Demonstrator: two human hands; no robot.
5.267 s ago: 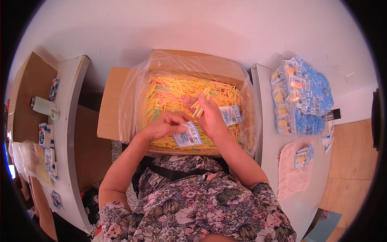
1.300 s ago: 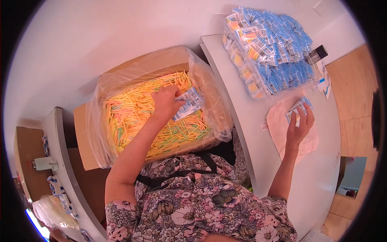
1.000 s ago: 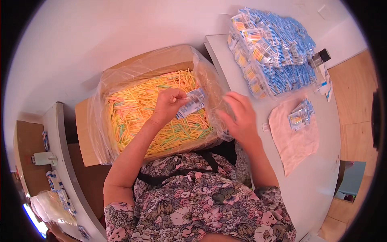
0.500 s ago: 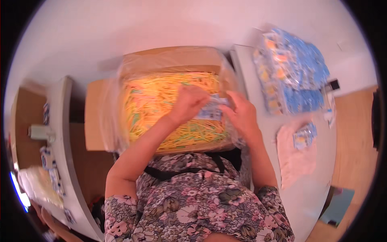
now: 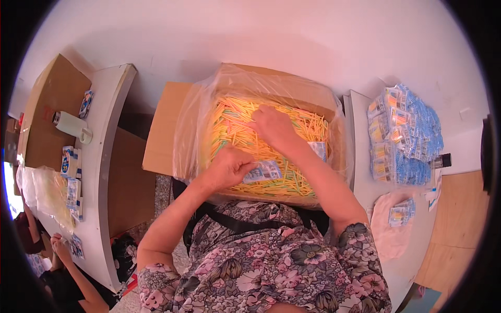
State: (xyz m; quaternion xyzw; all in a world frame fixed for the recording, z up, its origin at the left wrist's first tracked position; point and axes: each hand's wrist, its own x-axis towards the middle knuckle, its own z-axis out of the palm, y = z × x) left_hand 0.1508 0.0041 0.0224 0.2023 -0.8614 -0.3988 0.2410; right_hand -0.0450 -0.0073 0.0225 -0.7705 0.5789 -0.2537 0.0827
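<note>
My left hand (image 5: 232, 168) pinching a small blue packet (image 5: 262, 170) over the near sticks (image 5: 245, 138), my right hand (image 5: 272, 125) spread flat on them farther in, box (image 5: 172, 130) between two counters (image 5: 104, 156)

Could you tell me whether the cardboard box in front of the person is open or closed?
Open. The cardboard box has its flap folded outward, and its clear plastic liner exposes yellow sticks.

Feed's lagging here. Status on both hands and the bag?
Left hand grips small clear packet. Right hand down in the yellow sticks, fingers spread. Box liner open, nothing blocking.
</note>
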